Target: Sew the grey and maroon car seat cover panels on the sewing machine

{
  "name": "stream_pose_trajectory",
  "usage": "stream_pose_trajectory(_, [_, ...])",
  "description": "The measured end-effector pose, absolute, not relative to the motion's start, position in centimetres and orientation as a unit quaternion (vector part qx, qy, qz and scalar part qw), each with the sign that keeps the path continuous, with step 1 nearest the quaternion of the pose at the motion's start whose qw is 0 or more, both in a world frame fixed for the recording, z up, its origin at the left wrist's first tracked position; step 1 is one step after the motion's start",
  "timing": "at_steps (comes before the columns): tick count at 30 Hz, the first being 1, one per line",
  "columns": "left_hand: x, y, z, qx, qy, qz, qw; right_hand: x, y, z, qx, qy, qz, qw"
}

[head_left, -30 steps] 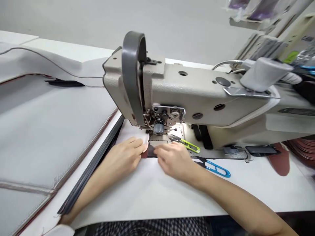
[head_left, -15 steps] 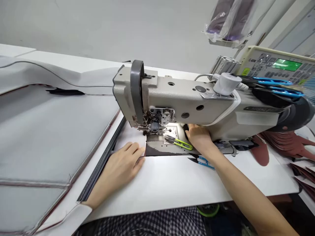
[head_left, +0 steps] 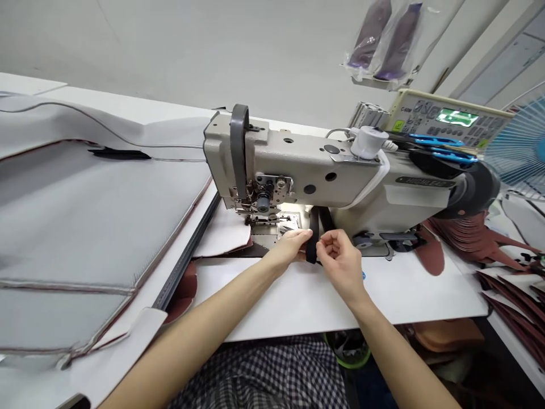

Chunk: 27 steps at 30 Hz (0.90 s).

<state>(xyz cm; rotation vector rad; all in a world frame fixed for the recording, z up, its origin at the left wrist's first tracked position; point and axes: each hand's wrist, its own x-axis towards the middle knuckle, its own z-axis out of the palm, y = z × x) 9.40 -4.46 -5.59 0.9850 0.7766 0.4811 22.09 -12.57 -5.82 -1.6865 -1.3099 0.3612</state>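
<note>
Black strip (head_left: 313, 245), flat and ribbon-like, runs down beneath the cream metal sewing machine (head_left: 293, 162), right of the needle area; my left hand (head_left: 294, 244) grips it. My right hand (head_left: 339, 255) has narrowed fingertips at its right edge; I cannot tell whether they pinch.

Bright glow beneath sewing machine (head_left: 293, 165)

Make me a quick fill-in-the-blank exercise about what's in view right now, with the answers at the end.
1. The left hand and right hand meet at a strip coloured ____.
2. The sewing machine is at a table whose top is coloured ____.
3. The fan shows at the picture's ____ edge.
4. The lap cloth has a ____ pattern.

Missing words: black; white; right; checked.
</note>
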Motion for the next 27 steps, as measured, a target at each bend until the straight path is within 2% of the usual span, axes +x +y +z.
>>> stream_pose_trajectory(3, [11.9, -3.3, -6.4, 0.469, 0.373, 0.236, 0.765, 22.6, -14.1, -6.0, -0.695, -0.481, 0.151, 0.512])
stream_pose_trajectory(5, [12.5, -2.9, -6.7, 0.478, 0.38, 0.244, 0.753, 23.6, -14.5, -5.8, -0.708, -0.455, 0.089, 0.533])
stream_pose_trajectory(9, [12.3, -2.9, -6.1, 0.515, 0.395, 0.24, 0.722, 25.2, -14.9, -5.1, -0.729, -0.467, -0.019, 0.499])
stream_pose_trajectory(13, [11.8, -4.3, -4.5, 0.545, 0.404, 0.266, 0.685, 23.8, -16.3, -4.4, -0.66, -0.482, 0.004, 0.577])
stream_pose_trajectory(15, [11.1, -5.4, -3.9, 0.528, 0.373, 0.237, 0.726, 21.9, -17.5, -4.2, -0.625, -0.503, 0.041, 0.596])
stream_pose_trajectory(17, [9.9, -6.8, -3.7, 0.453, 0.325, 0.235, 0.796, 19.8, -18.8, -4.1, -0.599, -0.56, 0.128, 0.558])
stream_pose_trajectory(19, [8.3, -8.4, -3.6, 0.345, 0.301, 0.291, 0.84, 18.3, -19.7, -4.4, -0.554, -0.632, 0.197, 0.505])
stream_pose_trajectory(21, [6.7, -10.0, -3.6, 0.255, 0.316, 0.348, 0.845, 17.5, -20.1, -4.8, -0.506, -0.697, 0.162, 0.482])
stream_pose_trajectory(24, [4.8, -12.1, -3.8, 0.175, 0.352, 0.36, 0.846, 17.2, -19.6, -5.4, -0.46, -0.749, 0.019, 0.477])
stream_pose_trajectory(27, [3.6, -12.9, -4.2, 0.161, 0.389, 0.393, 0.818, 16.6, -19.1, -5.6, -0.401, -0.794, 0.034, 0.455])
